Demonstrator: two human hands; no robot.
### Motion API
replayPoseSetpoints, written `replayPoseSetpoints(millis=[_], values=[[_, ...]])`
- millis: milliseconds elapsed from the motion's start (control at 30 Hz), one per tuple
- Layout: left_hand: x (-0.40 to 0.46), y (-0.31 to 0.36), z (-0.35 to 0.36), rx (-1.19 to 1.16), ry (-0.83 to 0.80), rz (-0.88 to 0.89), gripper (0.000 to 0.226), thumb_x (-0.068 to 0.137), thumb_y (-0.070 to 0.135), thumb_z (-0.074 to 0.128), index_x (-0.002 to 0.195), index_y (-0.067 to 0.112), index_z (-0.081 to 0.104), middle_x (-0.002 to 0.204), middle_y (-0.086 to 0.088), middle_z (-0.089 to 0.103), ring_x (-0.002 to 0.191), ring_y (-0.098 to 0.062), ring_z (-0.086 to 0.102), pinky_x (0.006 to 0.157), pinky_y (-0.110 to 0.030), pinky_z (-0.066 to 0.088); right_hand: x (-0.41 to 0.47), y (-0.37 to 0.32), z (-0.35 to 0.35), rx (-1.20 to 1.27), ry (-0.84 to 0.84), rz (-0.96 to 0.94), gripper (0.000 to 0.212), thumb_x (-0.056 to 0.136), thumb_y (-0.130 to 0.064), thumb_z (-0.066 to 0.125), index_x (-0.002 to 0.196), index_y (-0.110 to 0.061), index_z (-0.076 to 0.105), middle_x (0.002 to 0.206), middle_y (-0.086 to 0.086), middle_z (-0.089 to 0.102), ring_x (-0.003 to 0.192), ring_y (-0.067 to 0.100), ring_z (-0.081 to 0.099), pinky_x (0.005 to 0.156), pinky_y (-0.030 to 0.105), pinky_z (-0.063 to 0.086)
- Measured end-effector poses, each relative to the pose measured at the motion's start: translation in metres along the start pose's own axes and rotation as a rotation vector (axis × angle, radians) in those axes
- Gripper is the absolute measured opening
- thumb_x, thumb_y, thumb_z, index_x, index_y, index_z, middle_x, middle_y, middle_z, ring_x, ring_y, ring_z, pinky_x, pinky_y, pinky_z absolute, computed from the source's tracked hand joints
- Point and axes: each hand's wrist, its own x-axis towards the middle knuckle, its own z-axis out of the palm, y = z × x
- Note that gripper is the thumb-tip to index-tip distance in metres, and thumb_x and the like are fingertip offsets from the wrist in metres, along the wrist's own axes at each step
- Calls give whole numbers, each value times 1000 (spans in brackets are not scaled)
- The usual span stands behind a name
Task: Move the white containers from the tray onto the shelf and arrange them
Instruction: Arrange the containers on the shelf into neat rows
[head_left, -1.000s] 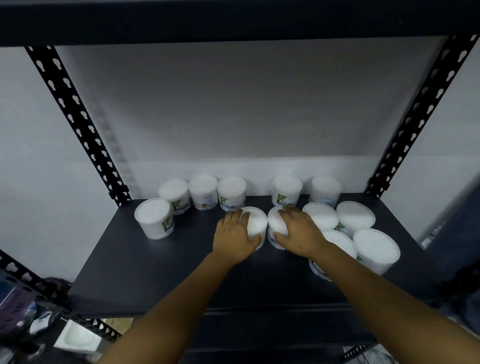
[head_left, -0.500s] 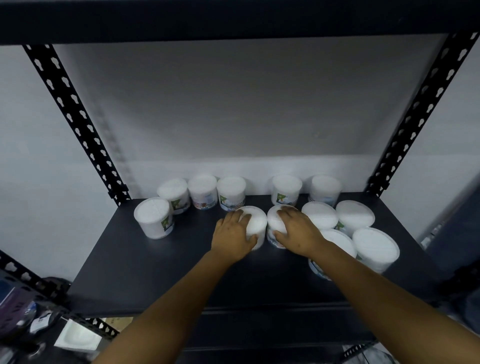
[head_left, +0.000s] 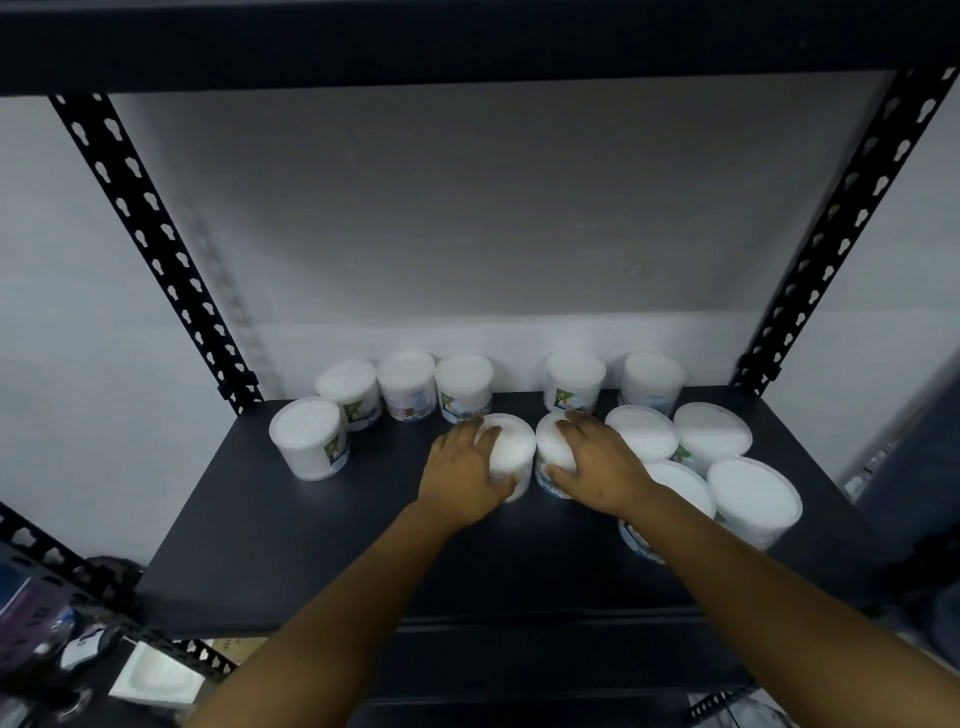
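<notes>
Two round white plastic containers stand side by side at the middle of the dark metal shelf (head_left: 322, 561), and I have one under each palm. My left hand (head_left: 465, 480) curls over the lid and near side of the left middle container (head_left: 511, 452), fingers on top, thumb low on its wall. My right hand (head_left: 597, 467) grips the right middle container (head_left: 550, 449) the same way. The two tubs are just beside each other, almost touching.

Around them the rest are on the shelf already. Five labelled tubs make the far row (head_left: 462, 387) against the wall, with a gap between its third and fourth. One lone tub (head_left: 309, 441) stands apart at the left, nearer than that row. Four more form the right cluster (head_left: 711, 436), packed close, the nearest partly hidden by my right forearm.

I count eleven tubs up here. No tray shows in the head view, so I cannot tell whether any are left on it. Judging by the uneven rows, the moving looks mostly done and the tidying remains: closing the far gap, bringing in the lone tub and squaring the right cluster.
</notes>
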Motion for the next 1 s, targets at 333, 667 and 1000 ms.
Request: replayPoseSetpoints(millis=[333, 667, 1000], values=[[-2, -3, -1, -4, 5, -10, 68, 86, 46, 55, 144, 19, 33, 152, -8, 28, 138, -25, 25, 115, -35, 15, 2, 0, 0, -4, -19, 12, 66, 85, -46, 58, 138, -10, 40, 149, 12, 35, 136, 27, 33, 112, 35, 27], [-2, -7, -1, -35, 7, 18, 66, 90, 47, 56, 145, 16, 35, 151, -7, 33, 139, -23, 28, 116, -33, 14, 1, 3, 1, -7, -17, 11, 69, 86, -47, 57, 140, -9, 38, 150, 13, 33, 138, 27, 31, 112, 35, 24], [-4, -9, -1, -14, 2, 51, 62, 89, 40, 55, 143, 15, 36, 152, -7, 32, 139, -24, 27, 116, -34, 15, 0, 1, 1, -14, -31, 15, 66, 87, -44, 56, 140, -9, 37, 151, 13, 32, 138, 27, 30, 112, 34, 24]])
